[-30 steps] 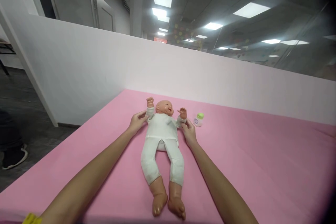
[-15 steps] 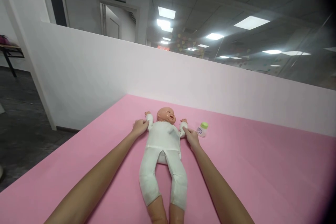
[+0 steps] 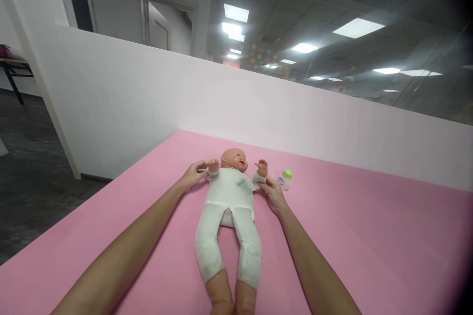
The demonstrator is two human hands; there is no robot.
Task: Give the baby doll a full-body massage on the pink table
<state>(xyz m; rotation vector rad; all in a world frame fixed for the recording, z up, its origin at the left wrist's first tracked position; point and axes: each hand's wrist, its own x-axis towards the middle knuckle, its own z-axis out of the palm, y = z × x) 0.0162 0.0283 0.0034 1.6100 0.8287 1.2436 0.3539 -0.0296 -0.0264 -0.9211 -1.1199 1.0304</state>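
A baby doll [image 3: 229,206] in a white one-piece suit lies on its back on the pink mat [image 3: 369,246], head away from me, bare feet toward me. My left hand [image 3: 192,176] pinches the doll's sleeve at its wrist on the left side. My right hand [image 3: 272,191] pinches the other sleeve at the doll's wrist on the right. Both doll arms are raised, with the small fists up beside the head. A small bottle with a green cap [image 3: 285,179] stands on the mat just right of my right hand.
A low white partition wall [image 3: 258,108] runs along the far and left sides of the mat. Dark floor [image 3: 29,157] lies beyond the mat's left edge. A doorway [image 3: 162,24] and ceiling lights show above the wall.
The doll's arms, pressed down flat half a second ago, are lifted again with the fists up. Both my hands stay on the sleeves. The camera view shifted slightly.
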